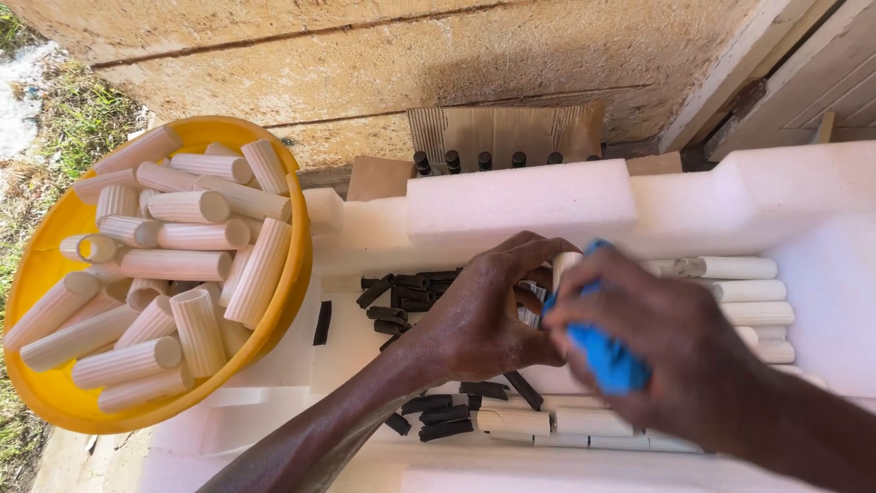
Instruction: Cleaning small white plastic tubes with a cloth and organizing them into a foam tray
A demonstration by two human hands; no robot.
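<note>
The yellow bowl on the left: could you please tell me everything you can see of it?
The yellow bowl is round, with a smooth rim, and looks like plastic. It sits at the left of the view, its right side resting over the edge of the white foam tray, its left side above grass. It is heaped with pale ribbed cylinders lying at mixed angles, some showing round flat ends. Neither hand touches it.

right hand (pixel 675 351) motion-blurred, blue thing (pixel 604 356) in its grip too smeared to identify, pale cylinder (pixel 564 267) mostly hidden between both hands, yellow basin (pixel 46 265) cut by left edge, left fingers (pixel 534 251) partly hidden
</note>
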